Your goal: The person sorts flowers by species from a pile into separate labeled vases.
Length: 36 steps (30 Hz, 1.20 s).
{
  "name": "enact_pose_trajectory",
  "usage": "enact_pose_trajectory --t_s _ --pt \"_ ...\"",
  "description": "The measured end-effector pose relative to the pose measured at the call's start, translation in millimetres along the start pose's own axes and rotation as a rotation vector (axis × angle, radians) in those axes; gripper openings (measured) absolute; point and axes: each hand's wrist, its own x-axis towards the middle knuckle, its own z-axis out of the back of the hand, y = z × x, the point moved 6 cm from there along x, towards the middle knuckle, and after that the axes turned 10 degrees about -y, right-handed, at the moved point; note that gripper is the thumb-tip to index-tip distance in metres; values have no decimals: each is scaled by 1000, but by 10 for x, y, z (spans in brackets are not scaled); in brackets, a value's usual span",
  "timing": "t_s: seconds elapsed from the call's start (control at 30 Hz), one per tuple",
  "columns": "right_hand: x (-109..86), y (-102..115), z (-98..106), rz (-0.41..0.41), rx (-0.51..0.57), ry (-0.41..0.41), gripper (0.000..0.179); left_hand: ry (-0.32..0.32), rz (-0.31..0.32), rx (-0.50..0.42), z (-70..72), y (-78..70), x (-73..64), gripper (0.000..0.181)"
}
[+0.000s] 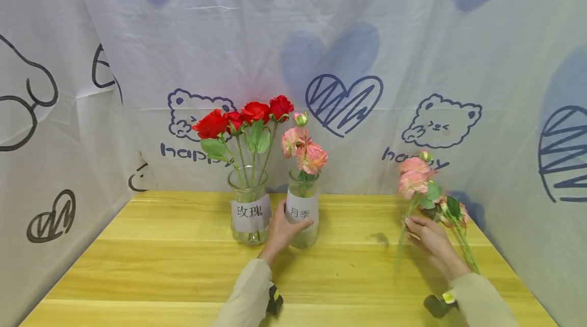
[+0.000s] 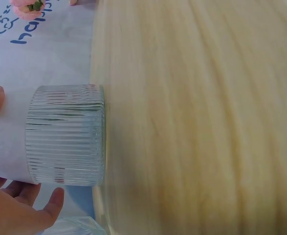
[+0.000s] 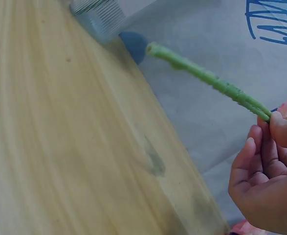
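Note:
My left hand (image 1: 283,226) grips a ribbed glass vase (image 1: 309,238) low on its side, thumb across the white paper label that reads 月季. Pink blooms (image 1: 313,158) and a bud stand in that vase. In the left wrist view the fingers (image 2: 16,208) curl round the paper, above the ribbed base. Over to the right, my right hand (image 1: 431,239) pinches a pink flower (image 1: 412,179) by its green stem, which hangs down over the table. The right wrist view shows the cut end of the stem (image 3: 211,81) sticking out past thumb and fingertips.
Left of the gripped vase stands another glass vase (image 1: 249,235), labelled 玫瑰, with several red roses (image 1: 255,113). More pink flowers with green stems (image 1: 465,245) lie on the wooden table (image 1: 151,261) beyond my right hand. A printed curtain (image 1: 257,42) hangs behind and along both sides.

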Motion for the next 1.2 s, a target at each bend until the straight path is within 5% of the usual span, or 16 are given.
enact_pose_trajectory --t_s 0.53,1.2 --pt "3 249 -166 -82 322 -122 23 2 3 -3 4 -8 -8 80" --pt "25 693 -494 -155 633 -174 29 3 4 4 12 -26 -23 81"
